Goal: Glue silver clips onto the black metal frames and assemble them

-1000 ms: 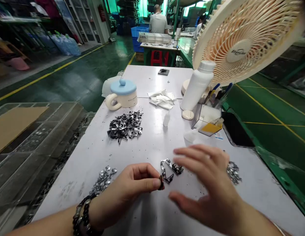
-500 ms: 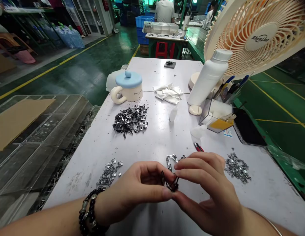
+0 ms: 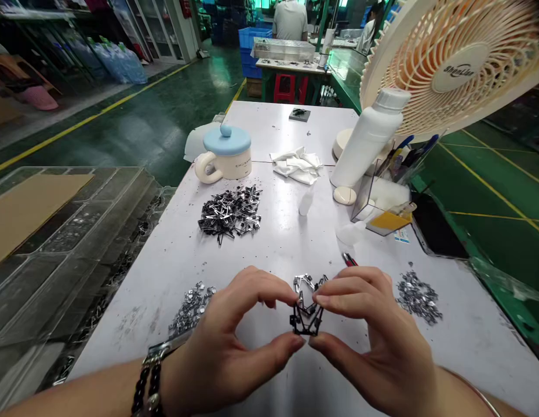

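Between both hands is a small chain of black and silver metal links (image 3: 308,329), bent into an angular, open shape. My left hand (image 3: 226,336) pinches its left side, index finger above and thumb below. On the right side, my right hand (image 3: 378,330) grips it the same way with thumb and fingertips. Silver links show just behind the fingers; whether they rest on the table I cannot tell. A heap of small silver pieces (image 3: 189,310) lies beside my left hand, partly covered by it. Another silver heap (image 3: 421,297) lies right of my right hand.
A pile of black and silver links (image 3: 230,214) sits further up the white table (image 3: 165,278). Behind it stands a lidded mug (image 3: 235,162). A small bottle (image 3: 306,202), white bottle (image 3: 369,139), pen holder (image 3: 385,205), phone (image 3: 439,226) and fan (image 3: 452,69) occupy the right.
Both hands have opened up around the chain, fingers lifting away from thumbs, so more of it shows. My left hand has turned and now covers more of the left silver heap.
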Demonstrator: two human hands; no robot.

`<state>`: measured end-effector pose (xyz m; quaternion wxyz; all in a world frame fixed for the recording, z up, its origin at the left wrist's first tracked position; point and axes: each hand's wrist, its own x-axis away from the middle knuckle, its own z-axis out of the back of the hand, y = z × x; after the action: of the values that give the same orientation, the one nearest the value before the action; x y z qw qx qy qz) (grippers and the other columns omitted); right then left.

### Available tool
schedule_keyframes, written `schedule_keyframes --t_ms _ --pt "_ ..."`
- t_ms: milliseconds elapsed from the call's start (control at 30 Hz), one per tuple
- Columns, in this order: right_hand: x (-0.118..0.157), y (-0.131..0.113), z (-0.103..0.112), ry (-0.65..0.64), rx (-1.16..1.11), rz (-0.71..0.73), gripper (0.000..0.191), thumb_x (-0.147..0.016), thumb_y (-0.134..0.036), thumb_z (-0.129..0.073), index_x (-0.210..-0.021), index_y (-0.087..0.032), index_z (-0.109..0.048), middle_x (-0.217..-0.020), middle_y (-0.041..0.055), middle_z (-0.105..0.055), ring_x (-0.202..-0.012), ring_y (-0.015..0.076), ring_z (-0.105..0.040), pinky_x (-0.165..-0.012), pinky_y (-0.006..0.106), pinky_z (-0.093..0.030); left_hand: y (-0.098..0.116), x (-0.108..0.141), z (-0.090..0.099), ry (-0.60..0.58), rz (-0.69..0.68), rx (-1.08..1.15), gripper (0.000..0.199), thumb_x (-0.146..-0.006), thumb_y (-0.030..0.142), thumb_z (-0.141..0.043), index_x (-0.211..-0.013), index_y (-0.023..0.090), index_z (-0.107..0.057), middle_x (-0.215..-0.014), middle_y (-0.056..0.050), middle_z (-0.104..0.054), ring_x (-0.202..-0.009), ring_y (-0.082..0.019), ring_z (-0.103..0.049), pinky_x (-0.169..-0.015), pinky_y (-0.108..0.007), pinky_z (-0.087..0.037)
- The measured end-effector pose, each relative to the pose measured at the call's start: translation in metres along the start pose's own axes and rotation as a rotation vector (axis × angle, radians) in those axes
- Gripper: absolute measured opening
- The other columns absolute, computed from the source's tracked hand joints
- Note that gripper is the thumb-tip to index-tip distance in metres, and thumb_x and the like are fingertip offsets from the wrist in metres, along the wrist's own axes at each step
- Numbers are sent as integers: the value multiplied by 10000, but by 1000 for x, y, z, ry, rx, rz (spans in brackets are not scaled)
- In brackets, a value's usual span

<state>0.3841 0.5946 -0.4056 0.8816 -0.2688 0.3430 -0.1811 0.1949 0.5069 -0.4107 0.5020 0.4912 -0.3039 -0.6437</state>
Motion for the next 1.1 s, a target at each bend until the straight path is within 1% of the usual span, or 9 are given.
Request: schedule_keyframes --t_ms 100,200,400,500,600,700,767,933,1100 --pt "-2 -2 -2 30 30 -5 291 -752 -135 -653 -1012 -177 -531 -914 31 -614 -915 193 -486 -813 406 -371 0 -4 1 35 -125 -146 342 -738 79 -631 -1045 183 -525 -945 -43 -588 -883 -155 -540 -773 -313 -464" --pt "-4 1 -2 34 139 -12 257 -743 -173 -668 -977 -192 -564 -918 21 -621 -916 198 -487 -793 393 -348 -2 -10 3 33 -163 -345 300 -736 125 -661 -1007 172 -540 -962 -45 -581 -898 -161 -526 -800 -324 -431" --pt "-6 24 -2 -169 353 -176 152 -765 -281 -652 -906 -244 -611 -1002 3 -609 -983 236 -453 -842 422 -279 -20 -21 15 -83 -5 -725 329 -786 337 -622 -1065 186 -532 -1102 -63 -540 -1032 -225 -478 -896 -399 -384" --pt "-3 28 -2 -237 393 -203 121 -787 -284 -620 -899 -239 -611 -1012 22 -608 -979 241 -457 -841 431 -286 -32 -29 30 4 58 -931 282 -822 343 -553 -1048 175 -553 -1119 -83 -532 -1055 -259 -462 -896 -435 -381" --pt "0 27 -2 -236 457 -208 157 -799 -259 -593 -953 -228 -601 -1032 50 -603 -985 255 -461 -843 450 -300 -43 -37 49 142 105 -1081 302 -842 330 -508 -1090 162 -546 -1148 -105 -516 -1096 -281 -443 -929 -456 -368" --pt "1 25 -3 -202 512 -188 213 -822 -240 -554 -1031 -215 -581 -1042 72 -602 -982 264 -468 -836 460 -312 -53 -41 65 218 136 -1153 330 -842 328 -495 -1123 160 -536 -1174 -119 -504 -1100 -296 -444 -933 -469 -372" --pt "1 24 -3 -174 500 -174 205 -835 -237 -533 -1033 -217 -581 -1037 72 -606 -965 254 -479 -830 450 -318 -59 -43 71 205 142 -1164 327 -837 329 -496 -1124 179 -545 -1164 -111 -515 -1080 -298 -457 -920 -473 -385" --pt "-1 21 -3 -146 459 -182 188 -829 -237 -542 -1011 -230 -587 -1020 45 -611 -957 236 -490 -824 422 -319 -66 -43 73 121 124 -1161 314 -817 306 -517 -1112 215 -579 -1181 -105 -497 -1090 -310 -451 -897 -479 -403" --pt "0 20 -3 -162 427 -192 169 -829 -228 -534 -988 -239 -592 -1015 42 -608 -958 238 -481 -831 428 -303 -70 -45 76 148 111 -1104 190 -818 265 -521 -939 183 -643 -1120 -105 -502 -991 -265 -500 -877 -444 -423"
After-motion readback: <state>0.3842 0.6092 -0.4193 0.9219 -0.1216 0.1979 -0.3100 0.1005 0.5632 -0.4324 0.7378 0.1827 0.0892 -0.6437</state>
